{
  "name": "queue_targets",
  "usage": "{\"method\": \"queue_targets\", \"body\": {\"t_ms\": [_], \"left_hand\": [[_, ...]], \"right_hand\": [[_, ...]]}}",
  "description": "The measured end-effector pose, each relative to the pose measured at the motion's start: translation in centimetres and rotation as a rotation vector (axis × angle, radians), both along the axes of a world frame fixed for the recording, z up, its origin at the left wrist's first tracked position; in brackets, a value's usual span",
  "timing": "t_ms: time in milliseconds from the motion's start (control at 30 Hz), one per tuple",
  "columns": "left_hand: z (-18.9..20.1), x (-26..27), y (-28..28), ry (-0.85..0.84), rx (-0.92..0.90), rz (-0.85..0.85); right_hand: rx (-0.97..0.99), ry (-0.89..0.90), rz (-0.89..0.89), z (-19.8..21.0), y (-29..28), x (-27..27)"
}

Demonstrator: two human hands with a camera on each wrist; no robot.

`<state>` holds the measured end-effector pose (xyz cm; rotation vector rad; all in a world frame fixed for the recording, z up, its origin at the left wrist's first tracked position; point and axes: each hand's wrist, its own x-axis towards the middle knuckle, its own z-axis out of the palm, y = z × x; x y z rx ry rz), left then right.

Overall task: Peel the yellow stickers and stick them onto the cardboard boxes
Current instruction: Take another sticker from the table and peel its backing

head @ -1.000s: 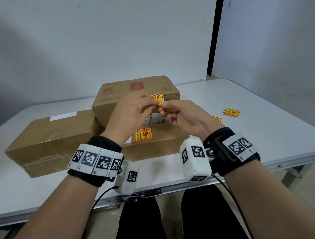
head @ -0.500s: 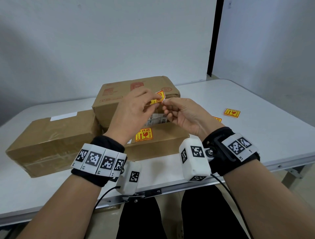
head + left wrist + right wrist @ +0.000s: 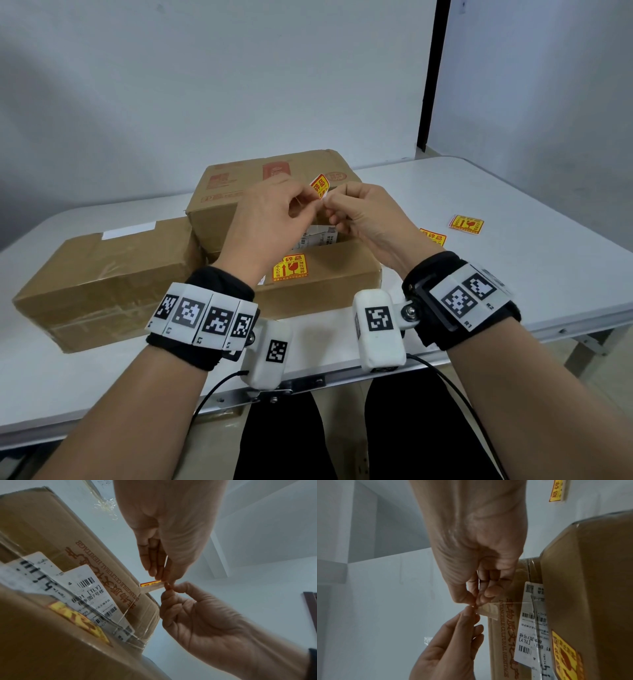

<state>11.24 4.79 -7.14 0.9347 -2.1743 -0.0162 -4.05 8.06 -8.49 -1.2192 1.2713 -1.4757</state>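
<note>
Head view first: I see the yellow sticker [image 3: 320, 185] held in the air between my two hands, above the front edge of the rear cardboard box [image 3: 274, 185], its printed face tilted up and curling. My left hand [image 3: 270, 219] pinches it between thumb and fingertips, and my right hand [image 3: 363, 212] pinches at its lower edge, with the two sets of fingertips touching each other. In the left wrist view the sticker [image 3: 150, 586] shows as a thin strip with a pale layer under the yellow one, though I cannot tell how far the two are parted. The right wrist view shows only its pale, translucent underside [image 3: 488, 610] at the meeting point of the fingers. Just below my hands sits the front cardboard box [image 3: 325, 277], near the front edge of the tabletop [image 3: 513, 274], and it carries a stuck yellow sticker [image 3: 290, 268] on its top. A white shipping label [image 3: 96, 596] lies on the side of the rear box facing me. A third cardboard box [image 3: 102, 281] lies toward the left edge, touching the others. Toward the right edge lie two loose yellow stickers, one [image 3: 433, 237] just beside my right wrist and another [image 3: 466, 224] farther out.
</note>
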Motion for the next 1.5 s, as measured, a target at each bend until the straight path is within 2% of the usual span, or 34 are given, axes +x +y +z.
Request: {"method": "queue_targets", "body": {"t_ms": [133, 267, 400, 600, 867, 1100, 1333, 1500], "left_hand": [[0.1, -0.2, 0.3, 0.072, 0.117, 0.016], [0.2, -0.2, 0.5, 0.069, 0.174, 0.030], [0.3, -0.2, 0.5, 0.133, 0.317, -0.002], [0.3, -0.2, 0.6, 0.321, 0.562, -0.043], [0.3, -0.3, 0.5, 0.373, 0.715, -0.081], [0.1, 0.1, -0.1, 0.467, 0.905, -0.097], [0.6, 0.8, -0.4, 0.551, 1.024, -0.129], [0.4, 0.6, 0.0, 0.578, 1.009, -0.135]], "right_hand": [[-0.009, 0.065, -0.011, -0.2, -0.1, 0.0], [-0.010, 0.087, -0.003, -0.3, -0.1, -0.1], [0.012, 0.085, 0.024, -0.4, -0.1, -0.4], [0.037, 0.022, 0.085, -0.4, -0.1, -0.4], [0.025, 0.000, 0.102, -0.5, -0.1, -0.5], [0.047, -0.099, 0.209, -0.3, 0.1, -0.5], [0.079, -0.164, 0.269, -0.3, 0.1, -0.9], [0.074, -0.161, 0.237, -0.4, 0.2, -0.7]]}}
